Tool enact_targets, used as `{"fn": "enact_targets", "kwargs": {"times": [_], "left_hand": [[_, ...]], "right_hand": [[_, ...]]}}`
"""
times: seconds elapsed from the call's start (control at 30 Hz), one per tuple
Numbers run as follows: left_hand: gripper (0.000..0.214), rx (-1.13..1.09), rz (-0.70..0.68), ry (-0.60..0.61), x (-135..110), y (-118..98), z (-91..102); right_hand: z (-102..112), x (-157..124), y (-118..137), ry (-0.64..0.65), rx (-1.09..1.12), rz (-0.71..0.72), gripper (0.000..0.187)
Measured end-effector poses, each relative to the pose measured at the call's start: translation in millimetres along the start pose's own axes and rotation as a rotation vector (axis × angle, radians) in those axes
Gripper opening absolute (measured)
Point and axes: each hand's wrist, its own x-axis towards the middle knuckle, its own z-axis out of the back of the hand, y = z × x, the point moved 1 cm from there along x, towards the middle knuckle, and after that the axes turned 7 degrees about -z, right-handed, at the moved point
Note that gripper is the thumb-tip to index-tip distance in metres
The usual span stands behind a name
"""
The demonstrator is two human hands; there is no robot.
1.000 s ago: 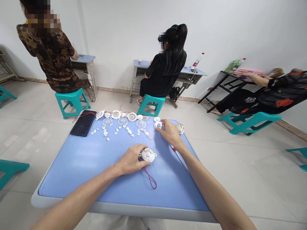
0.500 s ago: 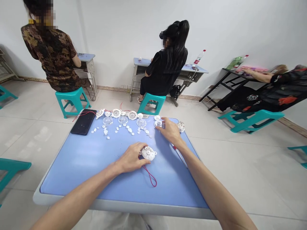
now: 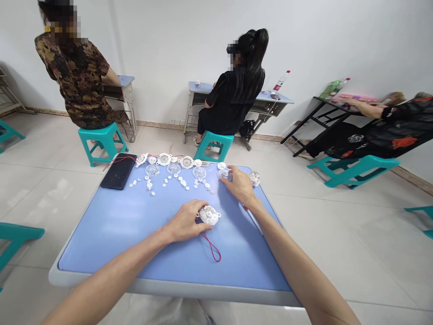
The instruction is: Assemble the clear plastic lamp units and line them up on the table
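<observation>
**Two hands on small plastic parts, blue table (image 3: 135, 286).**

Left hand (image 3: 184, 221), fingers curled, grips a white plastic housing (image 3: 209, 215) trailing a red wire (image 3: 212, 248): light, probably brittle, best held by its rim. Right hand (image 3: 241, 185), fingers part-spread on a clear plastic dome (image 3: 224, 174), hold unclear; smooth, fragile, take by the edge.

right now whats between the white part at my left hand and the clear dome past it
In the head view, small white discs lie just short of the clear dome, then blue tabletop runs to the white part.
</observation>
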Motion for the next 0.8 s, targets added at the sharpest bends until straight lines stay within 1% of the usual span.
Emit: {"fn": "enact_targets", "kwargs": {"times": [0.23, 0.4, 0.47, 0.57, 0.63, 0.7, 0.73, 0.8], "left_hand": [[0.048, 0.015, -0.005, -0.007, -0.2, -0.2, -0.3], [0.048, -0.008, -0.010, -0.014, 0.9, -1.4, 0.0], [0.049, -0.013, -0.004, -0.015, 1.2, -1.3, 0.1], [0.049, -0.022, 0.005, -0.012, 1.2, -1.4, 0.2], [0.049, -0.030, 0.006, -0.015, 1.1, -1.4, 0.4], [0.048, -0.034, -0.001, -0.017, 1.2, -1.5, 0.6], [0.048, -0.033, -0.006, -0.018, 1.3, -1.5, 0.7], [0.047, -0.027, -0.014, -0.018, 1.7, -1.8, 0.9]], "right_hand": [[0.7, -0.3, 1.2, 0.005, -0.033, 0.011, 0.052], [5.0, -5.3, 5.1, 0.001, -0.048, 0.010, 0.057], [8.7, -8.1, 6.5, -0.015, -0.058, 0.015, 0.057], [16.3, -12.6, 8.3, -0.089, -0.054, 0.057, 0.054], [22.5, -17.2, 9.4, -0.150, -0.001, 0.097, 0.049], [29.4, -25.3, 10.5, -0.177, 0.118, 0.142, 0.040], [33.1, -31.2, 11.1, -0.170, 0.201, 0.166, 0.034], [40.9, -46.4, 11.9, -0.099, 0.392, 0.211, 0.025]]}}
